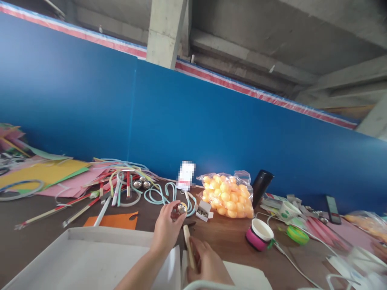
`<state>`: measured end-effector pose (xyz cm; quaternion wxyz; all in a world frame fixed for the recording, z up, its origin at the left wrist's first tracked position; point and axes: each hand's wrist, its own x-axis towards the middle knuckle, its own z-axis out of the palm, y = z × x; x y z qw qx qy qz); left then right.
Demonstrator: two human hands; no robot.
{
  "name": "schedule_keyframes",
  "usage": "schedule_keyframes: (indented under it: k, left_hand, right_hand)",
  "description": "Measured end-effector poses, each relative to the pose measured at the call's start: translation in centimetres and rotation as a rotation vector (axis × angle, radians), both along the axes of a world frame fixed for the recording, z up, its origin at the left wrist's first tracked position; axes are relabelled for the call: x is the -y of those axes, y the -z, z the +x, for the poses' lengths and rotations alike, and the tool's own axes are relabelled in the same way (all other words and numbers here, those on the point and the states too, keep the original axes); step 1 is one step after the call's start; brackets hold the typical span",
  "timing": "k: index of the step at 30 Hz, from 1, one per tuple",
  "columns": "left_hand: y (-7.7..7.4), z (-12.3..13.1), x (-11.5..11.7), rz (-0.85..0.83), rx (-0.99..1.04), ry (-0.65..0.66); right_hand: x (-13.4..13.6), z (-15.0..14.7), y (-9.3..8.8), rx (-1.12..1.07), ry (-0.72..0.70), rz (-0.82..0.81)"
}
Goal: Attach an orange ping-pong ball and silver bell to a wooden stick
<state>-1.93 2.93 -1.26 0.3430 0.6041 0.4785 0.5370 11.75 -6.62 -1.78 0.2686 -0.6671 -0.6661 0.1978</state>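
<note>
Ball (pixel 182 208), shiny, sits pinched in the left hand (pixel 165 226), beyond the right hand (pixel 209 262), which grips a pale stick (pixel 187 240).

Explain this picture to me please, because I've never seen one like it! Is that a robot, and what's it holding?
There's no robot here, just a person's two bare hands. The one picture comes from a camera worn on that person's head, looking forward and down, so you see about what they see.

The left hand has what looks like a shiny silvery ball in its grip. The right hand holds a pale stick.

On the brown table lie a shallow white tray, a torn piece of orange paper and a clear plastic bag full of orange balls. Behind it all stands a blue wall.
</note>
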Motion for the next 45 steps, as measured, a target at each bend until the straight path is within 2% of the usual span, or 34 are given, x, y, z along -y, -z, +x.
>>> schedule_keyframes:
  k: [5,15,18,28,33,38,45]
  left_hand:
    - [0.3,-0.3,-0.6,-0.005,0.025,-0.022]
    - [0.2,-0.9,-1.4,-0.061,0.040,-0.088]
    - [0.4,-0.7,-1.5,-0.051,0.047,-0.067]
    - [0.7,-0.3,-1.1,0.096,0.014,-0.011]
    - [0.7,-0.4,-1.0,0.089,-0.020,0.021]
    - [0.8,-0.3,-1.1,0.112,-0.025,-0.004]
    - [0.9,-0.2,-1.0,0.131,-0.035,0.007]
  right_hand:
    - [-0.2,-0.2,0.1,-0.374,0.047,-0.072]
    - [-0.3,-0.3,0.0,-0.787,0.113,0.176]
    - [0.1,-0.6,-0.3,-0.865,0.104,0.176]
    - [0.8,-0.3,-0.5,-0.721,0.046,0.192]
    - [0.6,-0.5,-0.2,-0.701,0.057,0.172]
    - [0.6,-0.4,-0.3,-0.724,0.075,0.189]
    - [0.6,-0.3,0.0,-0.680,0.012,0.162]
